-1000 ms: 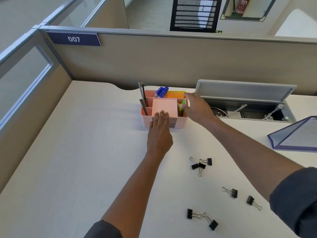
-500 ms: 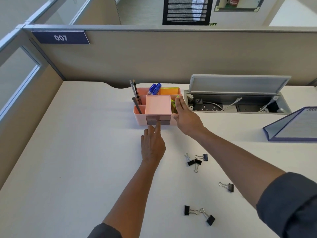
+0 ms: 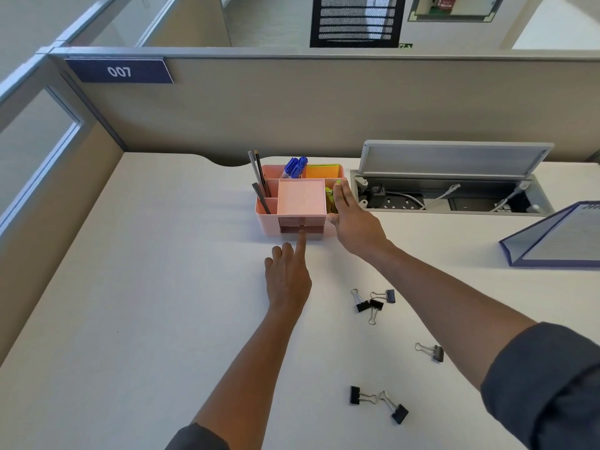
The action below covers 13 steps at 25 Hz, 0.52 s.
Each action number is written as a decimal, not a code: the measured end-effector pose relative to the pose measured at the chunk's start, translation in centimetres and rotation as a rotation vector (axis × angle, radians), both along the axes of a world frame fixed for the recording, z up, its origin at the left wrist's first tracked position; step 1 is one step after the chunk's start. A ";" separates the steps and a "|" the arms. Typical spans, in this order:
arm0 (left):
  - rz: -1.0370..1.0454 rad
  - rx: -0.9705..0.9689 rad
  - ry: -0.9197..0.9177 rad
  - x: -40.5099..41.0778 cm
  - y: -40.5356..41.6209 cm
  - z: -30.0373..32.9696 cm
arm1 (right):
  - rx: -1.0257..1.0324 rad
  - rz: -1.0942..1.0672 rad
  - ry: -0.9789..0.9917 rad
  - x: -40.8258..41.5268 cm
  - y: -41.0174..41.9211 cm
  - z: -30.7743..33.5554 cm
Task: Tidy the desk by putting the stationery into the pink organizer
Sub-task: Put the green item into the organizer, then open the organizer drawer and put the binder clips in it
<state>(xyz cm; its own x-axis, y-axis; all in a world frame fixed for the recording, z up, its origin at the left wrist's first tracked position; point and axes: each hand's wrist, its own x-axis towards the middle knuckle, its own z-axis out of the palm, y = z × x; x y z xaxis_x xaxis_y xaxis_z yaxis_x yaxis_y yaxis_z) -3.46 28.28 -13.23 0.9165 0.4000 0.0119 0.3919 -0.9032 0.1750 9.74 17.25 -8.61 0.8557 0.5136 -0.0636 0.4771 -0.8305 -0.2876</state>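
The pink organizer (image 3: 267, 220) stands at the back middle of the desk, holding pencils (image 3: 259, 175), blue pens (image 3: 295, 166), orange sticky notes (image 3: 323, 172) and a green item (image 3: 330, 199). My left hand (image 3: 287, 274) lies on the desk in front of it, index finger stretched out and touching the small drawer (image 3: 292, 227) in its front, other fingers curled. My right hand (image 3: 355, 220) rests flat against the organizer's right side, thumb at the front corner. Several black binder clips lie loose on the desk: a cluster (image 3: 373, 302), one apart (image 3: 434, 352), and a pair (image 3: 378, 402).
An open cable box (image 3: 448, 198) with raised lid and plugs sits just right of the organizer. A blue document folder (image 3: 558, 241) lies at the right edge. Beige partitions (image 3: 292, 108) close off the desk's back and left.
My left hand slid off the organizer's top down to its front, the index finger now on the drawer. My right hand moved from the back compartment to the organizer's right side.
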 end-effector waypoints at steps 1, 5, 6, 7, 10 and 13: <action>0.002 0.001 0.004 -0.5 -0.2 0.1 | 0.003 0.002 0.003 0.0 0.0 0.0; 0.014 -0.019 0.000 -2.7 -1.2 -0.2 | -0.009 0.007 -0.005 0.1 -0.1 0.0; 0.012 -0.022 -0.007 -3.1 -1.4 -0.3 | -0.016 0.009 -0.009 0.0 -0.1 0.0; 0.007 -0.021 -0.014 -3.5 -1.5 -0.5 | -0.022 0.011 -0.009 0.0 0.0 0.1; -0.004 -0.019 -0.034 -4.6 -1.8 -0.8 | -0.032 0.010 -0.004 -0.1 0.0 0.2; -0.011 -0.026 -0.057 -5.3 -2.0 -0.9 | -0.042 0.012 -0.013 -0.1 0.0 0.3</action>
<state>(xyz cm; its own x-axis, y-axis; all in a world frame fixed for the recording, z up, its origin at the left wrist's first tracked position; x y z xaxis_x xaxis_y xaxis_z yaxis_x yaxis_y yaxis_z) -8.75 26.24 -14.18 0.9188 0.3912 0.0537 0.3712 -0.9021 0.2200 9.65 17.20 -8.36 0.8502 0.5212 -0.0738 0.4909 -0.8356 -0.2465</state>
